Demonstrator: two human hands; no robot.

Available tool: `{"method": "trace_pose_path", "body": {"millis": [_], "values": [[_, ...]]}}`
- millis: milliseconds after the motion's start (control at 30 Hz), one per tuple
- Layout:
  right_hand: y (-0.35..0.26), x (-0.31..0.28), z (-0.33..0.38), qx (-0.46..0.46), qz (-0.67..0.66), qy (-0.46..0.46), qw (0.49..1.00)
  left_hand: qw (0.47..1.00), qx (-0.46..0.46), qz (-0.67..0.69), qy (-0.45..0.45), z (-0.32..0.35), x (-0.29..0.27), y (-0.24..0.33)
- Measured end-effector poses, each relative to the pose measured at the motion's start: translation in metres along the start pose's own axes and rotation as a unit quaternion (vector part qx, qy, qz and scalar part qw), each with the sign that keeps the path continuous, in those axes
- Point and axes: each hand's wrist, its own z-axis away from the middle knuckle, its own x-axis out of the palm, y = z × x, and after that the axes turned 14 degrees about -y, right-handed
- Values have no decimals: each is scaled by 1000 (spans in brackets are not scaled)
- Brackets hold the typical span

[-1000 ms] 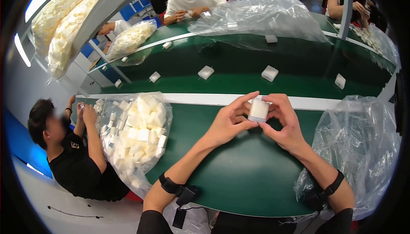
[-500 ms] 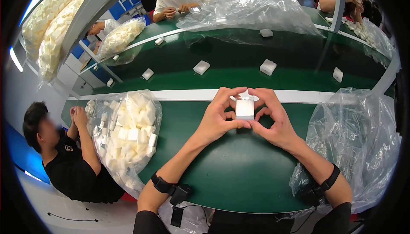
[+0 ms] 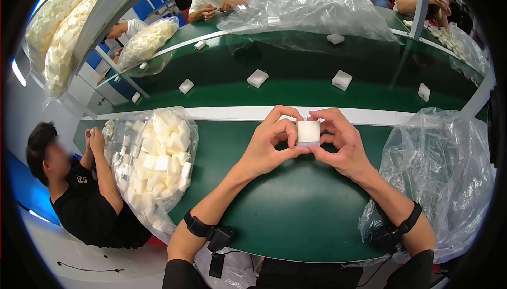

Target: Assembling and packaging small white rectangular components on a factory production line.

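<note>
A small white box is held upright above the green table, between both of my hands. My left hand grips its left side with thumb and fingers curled around it. On the box's right side, my right hand pinches it with the fingertips. Both wrists wear black straps.
A clear bag full of white boxes lies at my left, an almost empty clear bag at my right. Several white boxes ride the green conveyor behind a white strip. A person in black sits at left; others work across the belt.
My hands and the white box have drifted slightly left and down in the view; the grip on the box stays the same.
</note>
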Motion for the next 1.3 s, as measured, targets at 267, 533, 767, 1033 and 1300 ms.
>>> {"method": "trace_pose_path", "body": {"millis": [267, 533, 767, 1033, 1300], "values": [[-8, 7, -1, -10, -22, 21, 999, 996, 17, -80, 29, 6, 6, -3], [2, 6, -1, -42, 23, 4, 999, 999, 6, -40, 13, 2, 0, 10], [1, 5, -2, -41, 93, -2, 995, 998, 26, -51, -22, 3, -7, 4], [-2, 2, -4, 49, 113, 50, 991, 997, -37, -67, 13, 3, -4, 4], [5, 13, -28, 82, 386, 61, 917, 989, -88, -101, 60, 13, -9, -14]]}}
